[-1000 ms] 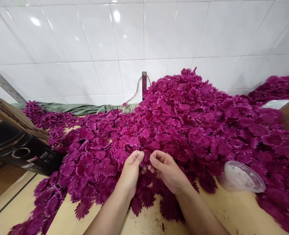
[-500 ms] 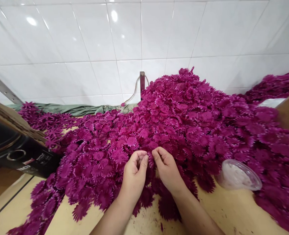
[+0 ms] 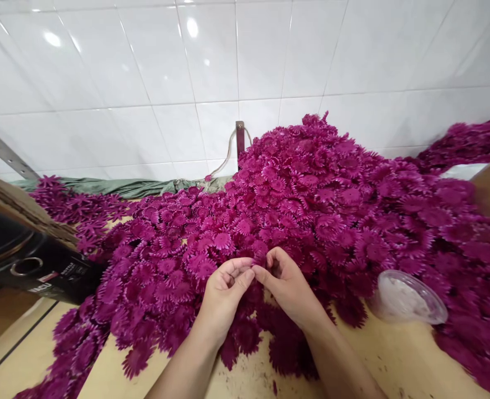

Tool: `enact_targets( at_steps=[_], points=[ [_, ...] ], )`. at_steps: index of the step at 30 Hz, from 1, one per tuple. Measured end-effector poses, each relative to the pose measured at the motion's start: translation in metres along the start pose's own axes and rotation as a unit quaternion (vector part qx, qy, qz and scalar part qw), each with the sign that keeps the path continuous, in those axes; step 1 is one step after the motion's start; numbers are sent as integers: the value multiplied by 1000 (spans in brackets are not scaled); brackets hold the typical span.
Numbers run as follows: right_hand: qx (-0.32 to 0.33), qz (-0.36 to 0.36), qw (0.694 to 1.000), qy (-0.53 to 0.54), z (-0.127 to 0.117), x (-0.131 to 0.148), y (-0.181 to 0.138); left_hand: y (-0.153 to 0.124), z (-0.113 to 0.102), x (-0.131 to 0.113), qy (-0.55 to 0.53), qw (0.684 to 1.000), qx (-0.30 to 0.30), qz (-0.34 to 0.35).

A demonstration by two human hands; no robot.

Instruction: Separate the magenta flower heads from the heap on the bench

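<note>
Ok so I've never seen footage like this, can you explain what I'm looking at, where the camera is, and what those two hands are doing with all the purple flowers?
The camera sits on a person's head, looking forward and down, so the two bare arms coming in from the bottom edge are that person's own. There is no machine. The left hand and the right hand meet at the front edge of a big heap of purple flower heads, which look like cloth or plastic. Their fingertips pinch together at one flower there; it is too hidden to say exactly how it is held. The heap covers a pale wooden table against a white tiled wall. To the right lies a clear plastic lid or tub. At the left stands a cardboard box with a dark printed box under it.
</note>
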State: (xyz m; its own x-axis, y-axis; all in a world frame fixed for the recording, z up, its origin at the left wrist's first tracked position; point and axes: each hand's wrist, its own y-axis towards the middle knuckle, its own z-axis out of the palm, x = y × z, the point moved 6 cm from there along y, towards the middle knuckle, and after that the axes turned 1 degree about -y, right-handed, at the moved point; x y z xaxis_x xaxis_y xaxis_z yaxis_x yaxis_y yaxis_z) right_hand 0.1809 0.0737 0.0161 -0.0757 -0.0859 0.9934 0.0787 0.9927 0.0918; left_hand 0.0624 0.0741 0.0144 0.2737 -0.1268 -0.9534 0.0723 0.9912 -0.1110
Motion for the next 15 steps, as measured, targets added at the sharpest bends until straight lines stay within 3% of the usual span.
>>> enact_targets(
  at_steps=[7,15],
  points=[
    [34,-11,994,100,4,7,-2,2,-1,-3,41,999,20,10],
    [67,-55,996,29,9,8,-5,5,-5,-4,49,998,-18,31]
  ],
)
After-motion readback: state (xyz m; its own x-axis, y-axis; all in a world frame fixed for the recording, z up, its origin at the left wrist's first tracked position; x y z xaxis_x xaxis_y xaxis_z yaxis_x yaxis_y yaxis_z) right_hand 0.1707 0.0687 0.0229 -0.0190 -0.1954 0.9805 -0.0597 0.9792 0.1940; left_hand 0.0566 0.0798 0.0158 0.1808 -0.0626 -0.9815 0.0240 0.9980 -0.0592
